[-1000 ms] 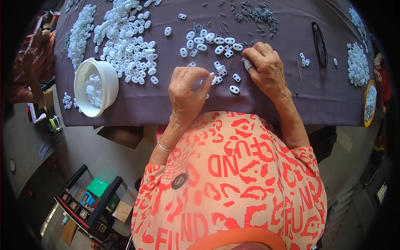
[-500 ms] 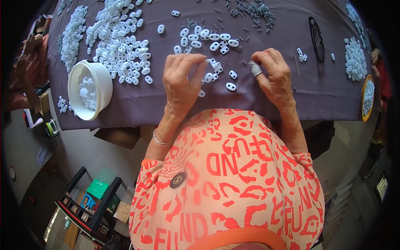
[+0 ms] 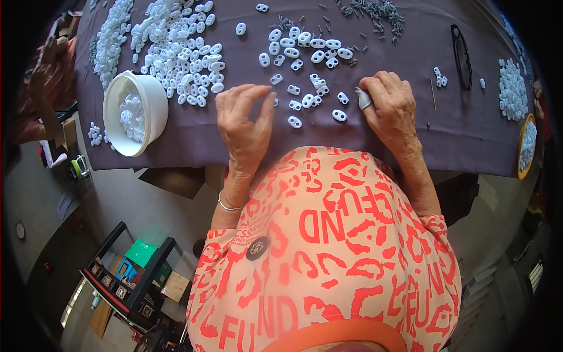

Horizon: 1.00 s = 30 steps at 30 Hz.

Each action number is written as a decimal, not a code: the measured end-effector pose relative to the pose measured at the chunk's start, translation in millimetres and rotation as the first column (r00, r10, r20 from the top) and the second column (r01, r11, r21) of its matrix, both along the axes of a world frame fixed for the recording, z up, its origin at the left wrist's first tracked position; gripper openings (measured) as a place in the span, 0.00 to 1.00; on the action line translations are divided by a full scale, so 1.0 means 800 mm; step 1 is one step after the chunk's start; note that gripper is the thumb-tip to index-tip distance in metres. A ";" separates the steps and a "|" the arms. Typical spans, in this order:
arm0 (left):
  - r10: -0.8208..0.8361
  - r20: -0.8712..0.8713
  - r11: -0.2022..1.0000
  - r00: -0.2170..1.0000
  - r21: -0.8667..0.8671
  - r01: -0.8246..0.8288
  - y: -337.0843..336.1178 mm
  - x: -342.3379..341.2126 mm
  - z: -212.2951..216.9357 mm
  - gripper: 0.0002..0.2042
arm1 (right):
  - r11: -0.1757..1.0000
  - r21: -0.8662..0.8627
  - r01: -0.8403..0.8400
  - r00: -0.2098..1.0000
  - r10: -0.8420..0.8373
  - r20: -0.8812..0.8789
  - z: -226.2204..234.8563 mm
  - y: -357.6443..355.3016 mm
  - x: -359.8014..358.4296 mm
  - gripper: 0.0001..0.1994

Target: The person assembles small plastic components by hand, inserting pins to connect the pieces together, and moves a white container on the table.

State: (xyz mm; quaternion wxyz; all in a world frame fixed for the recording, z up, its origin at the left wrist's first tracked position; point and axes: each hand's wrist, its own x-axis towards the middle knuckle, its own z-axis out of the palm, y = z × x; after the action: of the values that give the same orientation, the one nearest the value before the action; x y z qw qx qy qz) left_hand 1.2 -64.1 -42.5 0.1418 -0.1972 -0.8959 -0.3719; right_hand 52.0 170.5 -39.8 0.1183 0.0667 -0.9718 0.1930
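Observation:
My left hand (image 3: 245, 122) hovers over the dark cloth, thumb and forefinger closed nearly tip to tip; what they hold, if anything, I cannot make out. A small white piece (image 3: 275, 102) shows right beside that thumb. Between my hands lie loose white oval two-hole cord locks (image 3: 339, 115), some with a smaller white part in them. My right hand (image 3: 388, 105) is curled, its fingers closed at the tips, with a whitish finger cover (image 3: 364, 99) on one finger. Whatever sits in its fingertips is hidden. Just beyond are more cord locks (image 3: 290, 53) and small grey springs (image 3: 353, 62).
A white tub (image 3: 156, 111) of white parts leans at the left, beside a large pile of oval pieces (image 3: 187, 70). Grey springs (image 3: 378, 13) are heaped at the back. Black-framed glasses (image 3: 462, 57), a thin stick (image 3: 433, 94) and a yellow-rimmed bowl (image 3: 520, 161) lie to the right.
My left hand has drawn left and nearer, away from the cluster of cord locks, uncovering several pieces. My right hand has come slightly nearer to me. The whole view has shifted a little.

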 end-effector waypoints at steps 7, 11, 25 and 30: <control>-0.200 -0.027 0.980 0.980 -0.025 0.199 0.036 0.005 0.003 0.09 | 1.000 -0.003 -0.018 1.000 0.018 0.011 -0.004 -0.003 0.004 0.09; -0.341 -0.062 0.935 0.938 -0.126 0.331 0.066 -0.006 0.007 0.11 | 1.000 -0.017 -0.025 1.000 0.025 -0.011 -0.003 -0.005 0.006 0.09; -0.198 0.008 0.973 0.980 -0.121 0.197 0.041 0.009 0.011 0.09 | 0.981 -0.189 -0.047 0.999 0.050 0.009 0.006 -0.013 0.006 0.10; -0.182 0.017 0.980 0.983 -0.080 0.183 0.042 0.015 0.016 0.08 | 0.995 -0.100 -0.029 0.995 0.039 0.090 -0.001 -0.018 0.000 0.09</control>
State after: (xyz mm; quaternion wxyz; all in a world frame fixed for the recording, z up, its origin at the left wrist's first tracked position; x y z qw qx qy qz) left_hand 13.4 -30.3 -29.4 0.0948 -0.2823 -0.8891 -0.3476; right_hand 51.8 155.7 -40.9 0.0732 0.0684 -0.9642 0.2457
